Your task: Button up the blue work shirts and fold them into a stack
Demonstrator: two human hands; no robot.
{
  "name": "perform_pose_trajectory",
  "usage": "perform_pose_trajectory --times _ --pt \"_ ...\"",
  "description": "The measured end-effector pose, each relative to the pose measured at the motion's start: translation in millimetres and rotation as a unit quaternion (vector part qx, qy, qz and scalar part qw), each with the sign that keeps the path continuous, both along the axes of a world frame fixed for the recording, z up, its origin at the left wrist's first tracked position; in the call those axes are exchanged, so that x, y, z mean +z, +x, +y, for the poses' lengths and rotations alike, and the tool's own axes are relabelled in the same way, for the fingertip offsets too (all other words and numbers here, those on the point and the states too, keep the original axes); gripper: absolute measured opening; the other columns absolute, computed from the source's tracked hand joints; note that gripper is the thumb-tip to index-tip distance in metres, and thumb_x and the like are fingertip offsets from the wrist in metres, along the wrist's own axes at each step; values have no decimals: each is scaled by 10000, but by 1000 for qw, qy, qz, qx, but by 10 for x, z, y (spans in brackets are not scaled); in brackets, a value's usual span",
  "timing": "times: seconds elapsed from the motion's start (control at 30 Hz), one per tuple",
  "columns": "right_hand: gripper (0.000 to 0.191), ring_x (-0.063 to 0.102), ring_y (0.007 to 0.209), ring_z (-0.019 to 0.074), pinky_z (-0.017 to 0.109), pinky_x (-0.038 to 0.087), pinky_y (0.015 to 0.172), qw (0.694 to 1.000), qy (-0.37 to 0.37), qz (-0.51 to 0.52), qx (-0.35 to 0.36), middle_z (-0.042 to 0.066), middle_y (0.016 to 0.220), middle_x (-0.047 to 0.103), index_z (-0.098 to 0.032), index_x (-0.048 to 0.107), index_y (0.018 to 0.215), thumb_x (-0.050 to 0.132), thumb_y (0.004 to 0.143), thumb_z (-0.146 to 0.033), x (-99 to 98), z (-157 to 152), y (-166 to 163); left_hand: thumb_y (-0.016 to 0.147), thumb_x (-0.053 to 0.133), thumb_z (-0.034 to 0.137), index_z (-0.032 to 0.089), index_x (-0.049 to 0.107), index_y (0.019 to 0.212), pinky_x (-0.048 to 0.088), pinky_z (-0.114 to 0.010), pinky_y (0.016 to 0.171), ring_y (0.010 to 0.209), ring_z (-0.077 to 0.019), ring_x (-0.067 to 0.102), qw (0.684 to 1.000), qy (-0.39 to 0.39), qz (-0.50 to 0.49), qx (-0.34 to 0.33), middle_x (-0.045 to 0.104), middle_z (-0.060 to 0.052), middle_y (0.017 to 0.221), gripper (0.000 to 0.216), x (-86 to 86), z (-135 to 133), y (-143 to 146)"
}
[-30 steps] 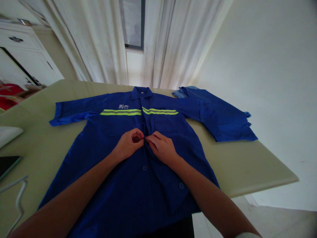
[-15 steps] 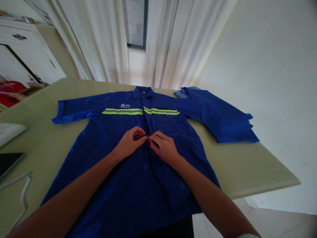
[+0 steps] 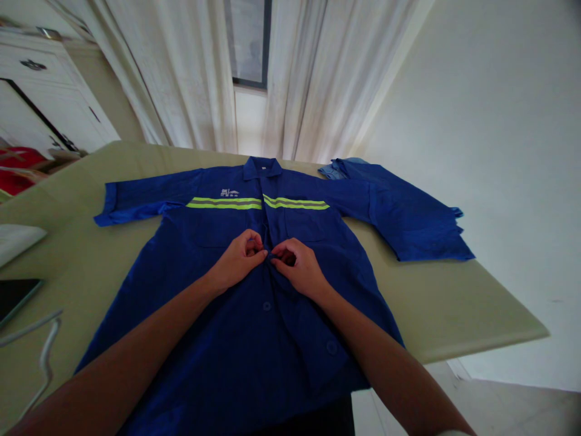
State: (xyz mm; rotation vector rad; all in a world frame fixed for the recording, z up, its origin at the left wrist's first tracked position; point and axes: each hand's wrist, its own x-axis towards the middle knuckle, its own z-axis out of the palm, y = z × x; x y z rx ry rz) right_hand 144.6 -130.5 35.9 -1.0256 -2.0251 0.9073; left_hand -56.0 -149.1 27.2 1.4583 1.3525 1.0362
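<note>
A blue work shirt [image 3: 181,339] with yellow-green reflective chest bands lies spread out, front side up, its collar at the far end. My left hand [image 3: 240,260] pinches one front edge at mid-chest, thumb against fingertips. Right beside it, my right hand [image 3: 299,263] pinches the opposite front edge of the placket. Any button between the fingertips is hidden. Below the hands a button [image 3: 267,306] shows on the front, and another button [image 3: 332,347] sits on the folded flap near my right forearm.
The shirt rests on a pale green table [image 3: 472,315]. More folded blue garments [image 3: 408,212] lie at the right. Along the left edge are a dark tablet-like device [image 3: 18,297], a white cable [image 3: 45,357] and a white object [image 3: 20,241]. Curtains and a wall stand behind.
My right fingers have shifted slightly and curled more at the placket. My left hand stays almost in place, and the shirt has barely moved.
</note>
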Motion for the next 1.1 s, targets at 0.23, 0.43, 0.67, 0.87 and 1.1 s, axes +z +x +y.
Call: perform_pose_trajectory --times 0.23,0.43,0.67,0.87,1.1 --pt "191 606 774 146 271 500 744 997 77 -9 17 29 951 647 -218 663 1123 608 943 -190 -74 88 -11 966 377 184 208 635 1138 497 -424 1010 1097 -226 658 954 191 232 -11 716 -84 1150 310 -82 118 20" --pt "351 638 800 208 310 452 747 979 39 -202 -17 45 895 679 -213 647 1148 775 873 -389 99 155 -51 882 431 101 169 601 1269 474 -446 1043 1129 -278 659 890 228 391 -55 714 -128 1199 428 -169 642 -21" --pt "450 609 744 171 261 392 673 981 -24 -189 -29 0 852 659 -205 623 1185 842 821 -355 63 194 27 909 417 79 167 615 1200 478 -421 976 1101 -276 614 859 287 422 45 659 -139 1191 363 34 511 18" --pt "315 544 630 111 236 364 601 988 -93 -119 24 -56 709 608 -184 650 889 880 767 -361 62 295 216 961 562 269 215 631 1016 473 -388 905 974 -237 585 876 238 410 -89 640 -55 1028 104 134 -201 -21" --pt "187 539 604 107 229 384 586 981 -158 -51 98 -56 684 597 -192 682 997 749 877 -320 167 253 322 1040 508 329 211 656 971 468 -378 860 916 -225 597 856 228 436 -157 666 -46 968 202 104 -366 -109"
